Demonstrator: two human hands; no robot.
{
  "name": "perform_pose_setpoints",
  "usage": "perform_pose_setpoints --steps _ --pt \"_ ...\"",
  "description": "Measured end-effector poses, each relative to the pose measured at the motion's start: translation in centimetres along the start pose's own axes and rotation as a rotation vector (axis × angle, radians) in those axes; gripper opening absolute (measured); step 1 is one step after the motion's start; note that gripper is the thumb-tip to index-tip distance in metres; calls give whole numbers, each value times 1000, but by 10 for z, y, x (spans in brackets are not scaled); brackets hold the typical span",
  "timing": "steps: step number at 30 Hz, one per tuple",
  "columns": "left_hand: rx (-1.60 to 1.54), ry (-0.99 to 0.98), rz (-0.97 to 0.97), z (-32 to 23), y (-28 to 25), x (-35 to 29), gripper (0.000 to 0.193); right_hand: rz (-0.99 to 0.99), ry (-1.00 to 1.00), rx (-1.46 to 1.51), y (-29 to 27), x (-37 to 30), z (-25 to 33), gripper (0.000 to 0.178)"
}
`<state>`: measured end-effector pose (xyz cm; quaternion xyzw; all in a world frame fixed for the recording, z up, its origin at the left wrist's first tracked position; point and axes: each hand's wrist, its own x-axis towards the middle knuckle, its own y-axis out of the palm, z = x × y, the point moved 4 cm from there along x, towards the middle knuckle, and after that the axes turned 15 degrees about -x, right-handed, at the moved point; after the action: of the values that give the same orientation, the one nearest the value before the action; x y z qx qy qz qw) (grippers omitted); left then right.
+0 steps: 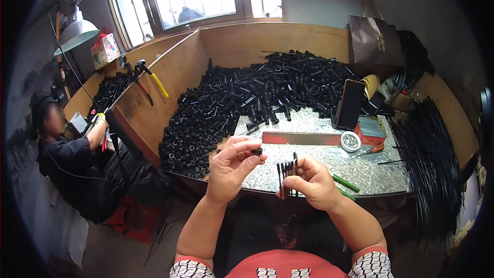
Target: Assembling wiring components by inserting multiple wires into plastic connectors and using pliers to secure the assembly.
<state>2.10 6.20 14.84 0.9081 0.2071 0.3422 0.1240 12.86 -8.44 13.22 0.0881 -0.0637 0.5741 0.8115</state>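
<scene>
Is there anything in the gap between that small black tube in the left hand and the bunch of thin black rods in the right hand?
Nothing visible. The left hand pinches the small black tube just up and left of the rod tips. The right hand holds the thin black rods upright, and only open air over the speckled table lies between them.

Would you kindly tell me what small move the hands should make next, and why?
Probably bring the left hand rightward so its small black plastic sleeve meets a tip of the thin black rods bunched upright in the right hand; the sleeve sits just left of the tips, not yet touching.
</scene>
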Motion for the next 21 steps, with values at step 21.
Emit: perform_pose_setpoints --steps 21 --pt "-256 -59 167 -10 35 -6 26 119 -14 23 7 -2 2 17"
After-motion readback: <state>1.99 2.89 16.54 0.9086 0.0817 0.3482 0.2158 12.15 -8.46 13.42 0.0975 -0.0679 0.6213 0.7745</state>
